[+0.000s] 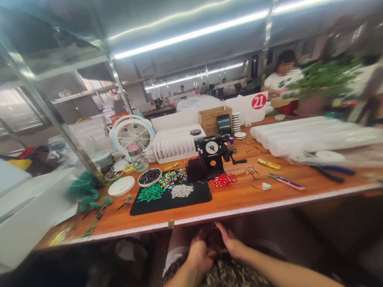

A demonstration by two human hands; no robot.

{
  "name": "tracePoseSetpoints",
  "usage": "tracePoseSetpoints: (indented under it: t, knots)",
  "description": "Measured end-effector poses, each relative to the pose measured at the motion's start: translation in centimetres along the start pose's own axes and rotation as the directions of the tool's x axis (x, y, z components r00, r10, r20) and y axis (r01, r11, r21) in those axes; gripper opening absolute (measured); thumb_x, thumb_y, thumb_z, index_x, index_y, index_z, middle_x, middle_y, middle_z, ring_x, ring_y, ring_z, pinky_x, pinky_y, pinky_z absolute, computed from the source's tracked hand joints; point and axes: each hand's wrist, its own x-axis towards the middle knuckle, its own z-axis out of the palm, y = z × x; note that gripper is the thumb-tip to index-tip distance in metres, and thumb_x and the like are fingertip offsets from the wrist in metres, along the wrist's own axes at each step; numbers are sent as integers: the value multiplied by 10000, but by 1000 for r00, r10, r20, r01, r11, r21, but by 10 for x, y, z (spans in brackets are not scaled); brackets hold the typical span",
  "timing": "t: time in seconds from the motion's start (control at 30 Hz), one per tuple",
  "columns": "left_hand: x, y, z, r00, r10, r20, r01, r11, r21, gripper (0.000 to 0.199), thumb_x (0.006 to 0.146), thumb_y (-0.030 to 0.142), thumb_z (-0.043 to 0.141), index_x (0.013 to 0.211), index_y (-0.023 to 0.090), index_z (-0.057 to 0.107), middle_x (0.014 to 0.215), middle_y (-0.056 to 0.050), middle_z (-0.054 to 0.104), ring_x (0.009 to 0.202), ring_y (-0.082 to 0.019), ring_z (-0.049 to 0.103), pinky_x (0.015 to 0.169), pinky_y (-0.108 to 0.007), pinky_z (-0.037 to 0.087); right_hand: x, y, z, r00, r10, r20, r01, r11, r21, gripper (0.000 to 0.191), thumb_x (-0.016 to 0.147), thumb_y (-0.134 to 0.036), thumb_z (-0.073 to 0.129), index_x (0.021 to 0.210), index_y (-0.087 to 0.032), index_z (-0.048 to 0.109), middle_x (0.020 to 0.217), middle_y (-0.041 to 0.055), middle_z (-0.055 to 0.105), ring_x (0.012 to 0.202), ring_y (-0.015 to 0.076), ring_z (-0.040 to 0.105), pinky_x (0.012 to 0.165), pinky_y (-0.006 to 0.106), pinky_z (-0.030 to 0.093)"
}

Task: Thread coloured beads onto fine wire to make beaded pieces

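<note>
Dim zone: left grip point(202, 254) and right grip point(232, 243), in shade below the edge of the desk point(236, 199); fingertips hard to resolve, forearms point(287, 265) better lit. Desk surface ahead of the grip: bright, cool white. Main source: tube light point(196, 33), high ahead of the grip, near clipped; wavy reflected streak above it. Windows point(12, 111), far ahead-left: washed out. Glare: metal post point(25, 70), upper left of the grip; plastic-wrapped rolls point(296, 139), ahead-right. Sharpest: straight ahead of the grip. Plant point(326, 78), ahead-right, and white box point(10, 216), far left: smeared, stretched. Pixelated patch over co-worker's head point(286, 63).
</note>
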Motion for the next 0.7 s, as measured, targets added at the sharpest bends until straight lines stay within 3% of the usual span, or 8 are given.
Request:
tracePoseSetpoints:
  t: [0.23,0.4,0.47,0.57,0.63,0.7]
  knots:
    - [-3,1,2,1000,-4,12,4,999,44,276,651,310,704,637,162,471,456,75,405,326,-9,178,385,-176,46,-8,-5,-2,1000,-11,7,10,999,50,538,829,-592,326,957,-178,644,1043,85,672,1050,242,587,903,303,434]
    - [-8,3,-2,998,-25,62,16,990,142,234,688,296,654,612,173,470,436,88,337,330,-30,182,381,-181,61,-18,-8,-11,996,40,80,-44,998,45,656,763,-731,315,765,-176,665,678,71,672,739,248,641,708,347,483]
    - [-15,5,-4,994,-35,100,14,978,207,241,702,284,644,576,181,467,430,82,335,338,-47,211,381,-192,100,-24,-7,-22,994,38,105,-42,998,37,659,732,-761,337,655,-178,635,557,47,609,625,228,604,641,336,463]
    - [-27,8,-6,982,-38,186,-22,950,311,270,697,263,670,525,183,478,438,57,381,391,-80,305,413,-217,191,-41,-7,-48,992,-8,125,5,1000,22,572,628,-748,531,564,-180,563,497,1,515,540,175,507,576,292,401]
    - [-32,10,-7,968,-40,249,-55,931,362,277,665,268,717,520,172,501,472,40,430,453,-96,360,452,-228,228,-58,-11,-68,990,-61,123,57,998,40,533,567,-698,638,600,-174,543,521,-25,481,522,137,446,535,260,353]
    - [-35,11,-7,949,-32,314,-107,905,413,304,640,332,750,540,160,521,506,34,451,489,-97,362,477,-231,228,-76,-24,-90,984,-150,98,143,987,76,499,615,-657,640,687,-175,533,546,-45,452,506,111,404,503,236,318]
